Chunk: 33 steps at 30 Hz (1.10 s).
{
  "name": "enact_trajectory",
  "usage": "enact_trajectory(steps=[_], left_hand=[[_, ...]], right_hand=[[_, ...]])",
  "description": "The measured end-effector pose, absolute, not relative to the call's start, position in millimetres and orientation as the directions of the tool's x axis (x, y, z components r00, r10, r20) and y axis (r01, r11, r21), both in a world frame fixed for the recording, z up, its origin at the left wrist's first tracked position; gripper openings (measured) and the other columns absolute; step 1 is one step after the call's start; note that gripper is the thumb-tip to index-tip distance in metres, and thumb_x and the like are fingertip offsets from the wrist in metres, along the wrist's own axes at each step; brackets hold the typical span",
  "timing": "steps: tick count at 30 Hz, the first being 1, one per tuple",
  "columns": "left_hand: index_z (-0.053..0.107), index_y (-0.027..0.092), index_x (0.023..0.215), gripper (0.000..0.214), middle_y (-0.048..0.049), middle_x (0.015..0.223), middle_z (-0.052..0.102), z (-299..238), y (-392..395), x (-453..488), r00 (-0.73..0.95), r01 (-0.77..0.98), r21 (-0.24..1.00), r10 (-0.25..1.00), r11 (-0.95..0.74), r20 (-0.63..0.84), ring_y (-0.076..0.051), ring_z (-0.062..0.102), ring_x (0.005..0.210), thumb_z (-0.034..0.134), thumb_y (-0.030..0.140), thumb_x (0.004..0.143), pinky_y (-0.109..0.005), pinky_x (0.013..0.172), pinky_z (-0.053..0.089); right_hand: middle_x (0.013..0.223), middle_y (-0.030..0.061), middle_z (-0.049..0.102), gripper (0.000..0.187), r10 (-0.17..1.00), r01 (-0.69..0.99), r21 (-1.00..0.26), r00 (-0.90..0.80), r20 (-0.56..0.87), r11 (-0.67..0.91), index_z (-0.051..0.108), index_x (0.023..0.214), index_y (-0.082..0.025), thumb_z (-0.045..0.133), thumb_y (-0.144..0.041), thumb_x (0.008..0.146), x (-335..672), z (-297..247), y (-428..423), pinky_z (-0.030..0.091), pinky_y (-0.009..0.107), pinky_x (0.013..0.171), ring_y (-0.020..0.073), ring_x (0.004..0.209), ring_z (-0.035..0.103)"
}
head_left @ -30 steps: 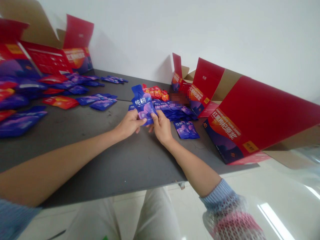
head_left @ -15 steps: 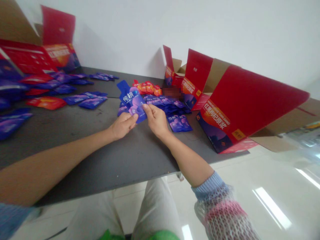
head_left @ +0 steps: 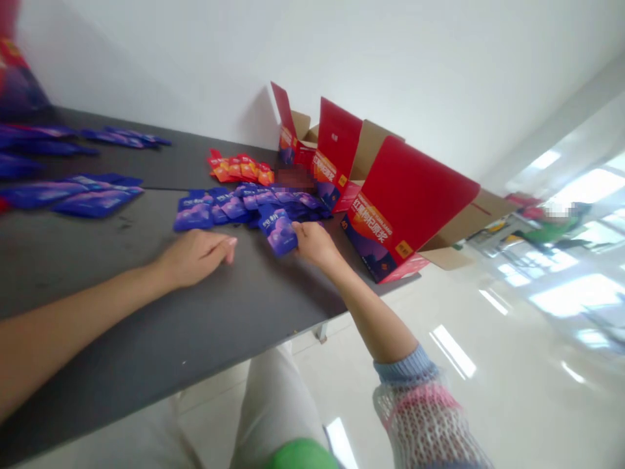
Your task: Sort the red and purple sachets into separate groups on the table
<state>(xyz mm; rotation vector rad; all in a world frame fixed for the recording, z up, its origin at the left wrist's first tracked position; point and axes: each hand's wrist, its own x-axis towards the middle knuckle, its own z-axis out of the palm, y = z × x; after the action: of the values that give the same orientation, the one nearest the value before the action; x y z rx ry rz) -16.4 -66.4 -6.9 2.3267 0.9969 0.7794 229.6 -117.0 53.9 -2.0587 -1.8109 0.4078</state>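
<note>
The blue-purple sachet [head_left: 278,230] is pinched in the right hand [head_left: 315,244], its lower right edge gripped between the thumb and the fingers [head_left: 303,232]. The grip is closed on that edge only, and most of the sachet sticks out to the left of the hand, tilted, with its upper end over a spread of matching sachets. The left hand [head_left: 195,257] lies on the dark grey table [head_left: 97,238], palm down, its fingers loosely curved and holding nothing. It sits apart from the sachet, with a stretch of bare tabletop between them.

Just beyond the gripped sachet, the blue sachets [head_left: 234,208] lie overlapping in a loose row. Past them is a small cluster of orange-red sachets [head_left: 239,167], near the wall. To the right of the right hand stands a large open red carton [head_left: 405,202], its flaps up and its printed side facing the hands — two more open red cartons [head_left: 334,153] stand behind it. Farther left, well away from both hands, more blue sachets [head_left: 83,202] lie in flat groups. Below the table edge is a knee in pale trousers [head_left: 278,404], and a pink-and-white mesh sleeve [head_left: 420,417] covers the right forearm near the elbow.
</note>
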Motion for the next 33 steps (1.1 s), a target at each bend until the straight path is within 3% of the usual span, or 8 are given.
enact_trajectory(steps=[2,4,9,14,18,24,29,33], left_hand=[[0.066,0.019,0.065,0.044,-0.0032,0.062,0.065,-9.0,-65.9,-16.2,0.676,0.537,0.42,0.671,-0.731,0.304,-0.018,0.059,0.06,0.04,0.043,0.092,-0.028,0.065,0.034],[0.066,0.02,0.067,0.044,-0.0042,0.061,0.065,-9.3,-66.3,-14.9,0.722,0.567,0.298,0.638,-0.768,0.269,-0.02,0.059,0.06,0.037,0.042,0.093,-0.03,0.064,0.032],[0.066,0.02,0.073,0.045,-0.0065,0.072,0.07,-4.9,-69.2,-10.8,0.698,0.626,0.276,0.682,-0.729,0.22,-0.021,0.064,0.069,0.033,0.04,0.096,-0.03,0.067,0.036],[0.068,0.019,0.075,0.047,-0.0083,0.073,0.07,-2.7,-72.7,-9.5,0.686,0.664,0.206,0.695,-0.719,0.216,-0.022,0.063,0.067,0.032,0.039,0.097,-0.03,0.064,0.035],[0.069,0.019,0.077,0.048,-0.0088,0.07,0.068,0.2,-77.1,-10.0,0.671,0.691,0.149,0.704,-0.708,0.232,-0.022,0.061,0.062,0.032,0.042,0.098,-0.03,0.059,0.032],[0.069,0.018,0.078,0.047,-0.0098,0.067,0.067,0.8,-81.1,-8.7,0.665,0.695,0.114,0.695,-0.71,0.274,-0.023,0.06,0.06,0.033,0.041,0.098,-0.031,0.058,0.032],[0.069,0.017,0.077,0.045,-0.0103,0.069,0.068,1.9,-80.0,-12.8,0.675,0.674,0.084,0.658,-0.734,0.333,-0.023,0.062,0.064,0.035,0.037,0.097,-0.032,0.06,0.035],[0.07,0.013,0.086,0.041,-0.0159,0.085,0.07,13.6,-63.3,-34.3,0.467,0.827,0.065,0.748,-0.558,0.472,-0.028,0.065,0.081,0.037,0.035,0.096,-0.035,0.069,0.04]], right_hand=[[0.065,0.0083,0.066,0.045,0.984,0.904,-0.391,0.175,-0.027,-0.172,0.066,0.075,-0.016,0.038,-0.037,0.103,244.5,51.4,-123.7,0.042,0.027,0.065,0.0186,0.065,0.063],[0.062,0.0085,0.064,0.045,0.97,0.898,-0.367,0.238,-0.057,-0.242,0.068,0.076,-0.015,0.038,-0.037,0.102,258.2,47.7,-128.2,0.042,0.028,0.062,0.0188,0.061,0.062],[0.076,0.0121,0.071,0.045,0.927,0.866,-0.359,0.374,0.002,-0.349,0.074,0.09,-0.014,0.04,-0.04,0.1,278.6,40.9,-131.3,0.046,0.028,0.065,0.0206,0.068,0.066],[0.097,0.0164,0.075,0.04,0.901,0.854,-0.292,0.428,-0.075,-0.43,0.075,0.103,-0.013,0.046,-0.04,0.098,269.7,49.3,-132.5,0.05,0.03,0.075,0.0253,0.09,0.072],[0.115,0.015,0.073,0.035,0.895,0.879,-0.205,0.445,0.027,-0.431,0.072,0.116,-0.018,0.055,-0.041,0.095,251.8,60.8,-134.6,0.05,0.034,0.089,0.0293,0.111,0.069],[0.112,0.0212,0.072,0.038,0.871,0.881,0.012,0.466,0.157,-0.474,0.062,0.123,-0.013,0.056,-0.038,0.095,236.3,57.9,-134.8,0.052,0.038,0.089,0.0318,0.107,0.071],[0.106,0.0213,0.074,0.033,0.887,0.891,0.09,0.425,0.18,-0.445,0.064,0.118,-0.013,0.05,-0.034,0.098,232.4,49.8,-135.4,0.053,0.039,0.085,0.0329,0.102,0.072],[0.1,0.0188,0.075,0.036,0.908,0.918,0.093,0.358,0.219,-0.384,0.065,0.122,-0.018,0.051,-0.039,0.097,230.3,51.5,-139.4,0.052,0.038,0.08,0.0326,0.097,0.073]])
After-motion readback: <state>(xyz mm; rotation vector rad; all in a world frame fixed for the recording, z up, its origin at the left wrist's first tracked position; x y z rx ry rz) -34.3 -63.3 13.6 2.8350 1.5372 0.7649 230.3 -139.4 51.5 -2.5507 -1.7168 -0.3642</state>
